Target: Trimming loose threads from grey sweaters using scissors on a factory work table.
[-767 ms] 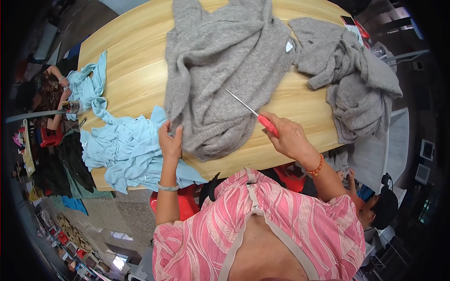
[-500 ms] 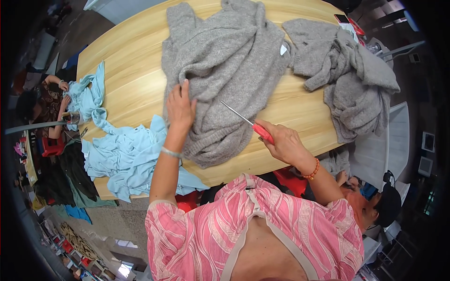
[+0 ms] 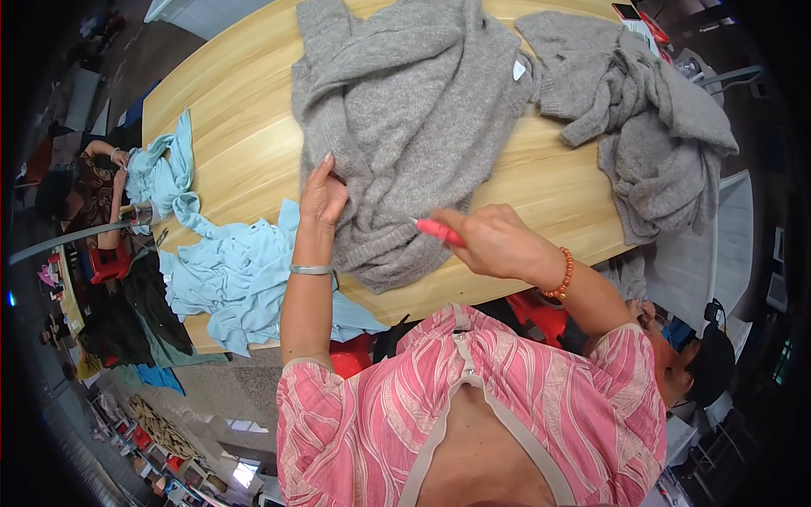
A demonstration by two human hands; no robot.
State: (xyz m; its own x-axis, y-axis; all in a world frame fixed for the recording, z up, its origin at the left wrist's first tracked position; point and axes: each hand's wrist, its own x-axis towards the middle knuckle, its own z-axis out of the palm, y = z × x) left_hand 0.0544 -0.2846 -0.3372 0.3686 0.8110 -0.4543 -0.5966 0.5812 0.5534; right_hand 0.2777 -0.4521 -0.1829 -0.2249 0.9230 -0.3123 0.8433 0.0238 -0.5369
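A grey knitted sweater (image 3: 405, 110) is lying spread on the wooden table (image 3: 245, 144), its lower edge bunched toward the near rim. The left hand (image 3: 323, 196) is pressing flat on this bunched edge, fingers together and extended, pinning the fabric. The right hand (image 3: 494, 241) is closing in a fist around a red-handled tool (image 3: 439, 231); its working end is hidden against the knit. The step in hand appears to be trimming or picking at the hem. The next move probably calls for keeping the fabric taut. A second grey garment (image 3: 650, 127) and a light blue garment (image 3: 228, 270) are lying to either side.
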